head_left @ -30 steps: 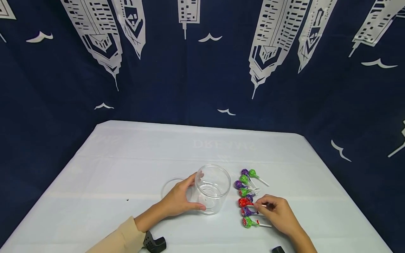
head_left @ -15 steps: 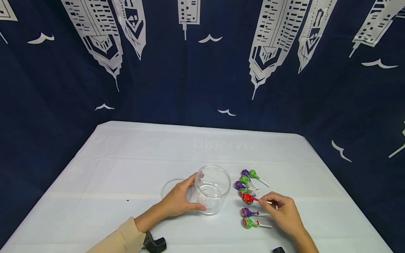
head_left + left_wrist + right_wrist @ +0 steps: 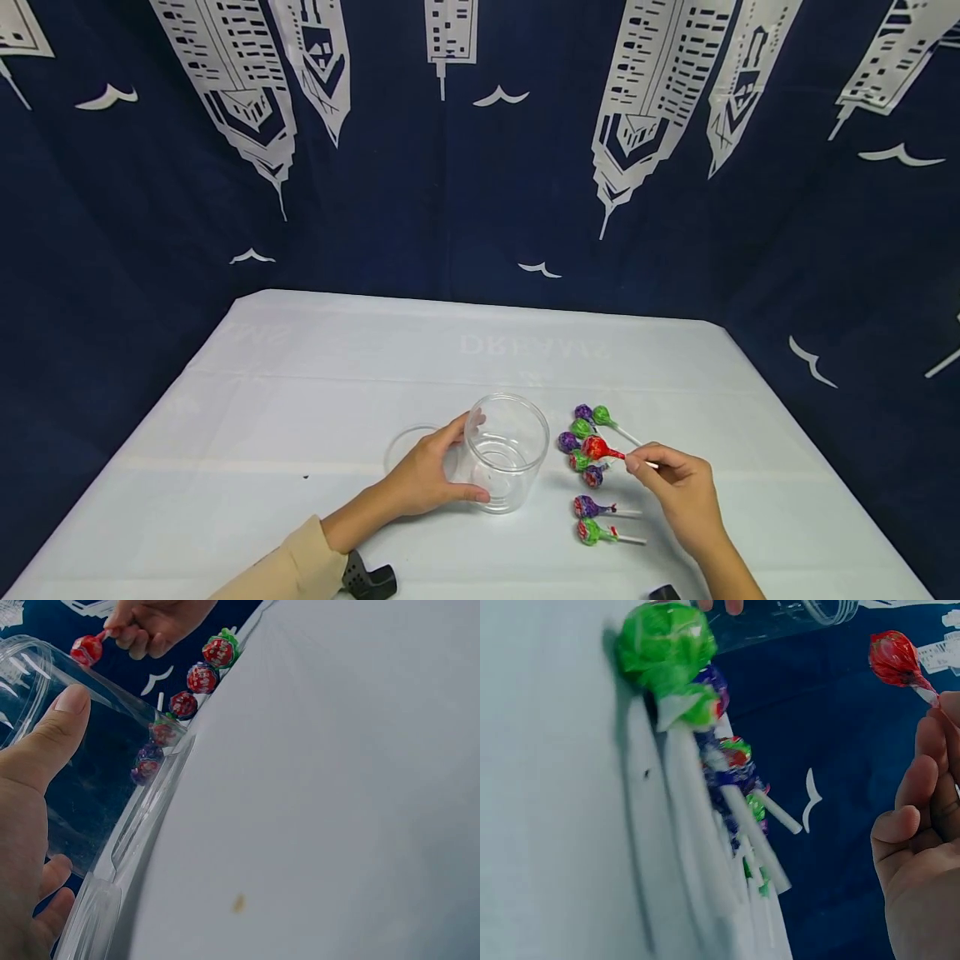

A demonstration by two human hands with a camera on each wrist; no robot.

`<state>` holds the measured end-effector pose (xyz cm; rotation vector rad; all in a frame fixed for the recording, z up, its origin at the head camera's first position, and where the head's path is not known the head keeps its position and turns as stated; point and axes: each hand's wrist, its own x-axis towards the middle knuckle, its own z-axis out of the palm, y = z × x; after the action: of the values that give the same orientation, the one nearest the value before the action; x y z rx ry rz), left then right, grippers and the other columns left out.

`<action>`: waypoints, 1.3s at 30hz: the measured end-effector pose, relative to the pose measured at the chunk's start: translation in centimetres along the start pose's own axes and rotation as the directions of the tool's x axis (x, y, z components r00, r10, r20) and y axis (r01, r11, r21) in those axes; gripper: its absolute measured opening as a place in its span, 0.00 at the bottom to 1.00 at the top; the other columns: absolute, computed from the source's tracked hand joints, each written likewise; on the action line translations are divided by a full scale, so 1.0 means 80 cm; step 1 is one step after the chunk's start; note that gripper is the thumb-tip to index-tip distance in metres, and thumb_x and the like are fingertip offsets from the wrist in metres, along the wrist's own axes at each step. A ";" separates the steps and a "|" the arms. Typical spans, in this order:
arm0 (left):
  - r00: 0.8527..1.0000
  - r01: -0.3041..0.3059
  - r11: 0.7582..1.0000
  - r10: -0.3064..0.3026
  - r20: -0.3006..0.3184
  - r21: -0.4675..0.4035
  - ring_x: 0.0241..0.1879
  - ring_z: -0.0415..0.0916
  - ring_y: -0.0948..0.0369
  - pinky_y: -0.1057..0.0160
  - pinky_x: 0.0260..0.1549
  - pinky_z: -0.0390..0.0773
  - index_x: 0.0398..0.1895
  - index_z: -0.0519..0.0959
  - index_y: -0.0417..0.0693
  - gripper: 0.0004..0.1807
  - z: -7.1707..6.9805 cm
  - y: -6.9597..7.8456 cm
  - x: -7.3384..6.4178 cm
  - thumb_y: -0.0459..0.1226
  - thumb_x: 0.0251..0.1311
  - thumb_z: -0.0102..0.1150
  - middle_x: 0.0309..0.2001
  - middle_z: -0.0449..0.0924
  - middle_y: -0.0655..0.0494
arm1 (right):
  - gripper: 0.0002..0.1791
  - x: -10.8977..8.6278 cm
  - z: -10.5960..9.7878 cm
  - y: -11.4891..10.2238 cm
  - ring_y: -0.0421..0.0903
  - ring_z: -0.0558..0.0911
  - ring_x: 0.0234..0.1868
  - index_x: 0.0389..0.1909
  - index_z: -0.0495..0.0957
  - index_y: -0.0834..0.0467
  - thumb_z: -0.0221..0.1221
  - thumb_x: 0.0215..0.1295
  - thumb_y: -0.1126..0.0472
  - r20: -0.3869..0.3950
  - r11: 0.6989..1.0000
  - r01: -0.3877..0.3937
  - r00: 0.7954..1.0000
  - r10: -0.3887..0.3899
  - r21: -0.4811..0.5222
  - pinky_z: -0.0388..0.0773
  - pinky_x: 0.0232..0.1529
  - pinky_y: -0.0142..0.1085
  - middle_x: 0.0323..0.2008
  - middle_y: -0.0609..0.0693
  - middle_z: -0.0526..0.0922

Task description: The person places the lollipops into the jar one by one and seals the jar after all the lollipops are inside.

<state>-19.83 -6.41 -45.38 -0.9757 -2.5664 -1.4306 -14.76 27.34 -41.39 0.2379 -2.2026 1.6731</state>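
My left hand grips a clear plastic jar from its left side, thumb at the front, fingers partly hidden behind it. The jar stands upright on the table, its mouth uncovered. Between thumb and fingertips, my right hand pinches a red-wrapped lollipop close below its head; the right wrist view shows this lollipop raised off the table. Under and around it lie several green and purple lollipops. Nearest me are a purple lollipop and a green lollipop, sticks pointing right.
Behind my left hand a clear round lid lies flat on the white-covered table. A dark blue curtain with white building prints hangs beyond the far edge. One small dark speck marks the cloth at left.
My right hand has lifted the red lollipop out of the row and moved it away from me, uncovering a purple lollipop. My left hand and the jar have stayed in place.
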 end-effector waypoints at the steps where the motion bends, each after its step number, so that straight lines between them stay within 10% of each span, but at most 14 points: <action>1: 1.000 0.000 1.000 0.000 0.001 -0.001 0.59 0.73 0.54 0.48 0.60 0.71 0.76 0.57 0.49 0.57 -0.001 0.000 0.000 0.52 0.43 0.79 0.67 0.71 0.55 | 0.04 0.002 0.000 -0.001 0.38 0.80 0.28 0.29 0.82 0.71 0.60 0.60 0.80 -0.003 1.000 -0.002 1.000 0.002 0.003 0.79 0.32 0.27 0.28 0.46 0.84; 39: 1.000 -0.018 1.000 0.018 0.012 -0.006 0.59 0.74 0.57 0.49 0.62 0.70 0.76 0.57 0.46 0.58 0.000 -0.001 0.001 0.52 0.44 0.79 0.63 0.75 0.54 | 0.09 0.053 0.052 -0.040 0.41 0.81 0.31 0.31 0.83 0.69 0.59 0.59 0.83 0.131 0.950 0.235 0.955 -0.265 0.203 0.81 0.37 0.28 0.30 0.49 0.84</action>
<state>-19.93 -6.40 -45.39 -1.0085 -2.5568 -1.4329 -18.29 22.81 -37.83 0.6919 -2.0192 1.7646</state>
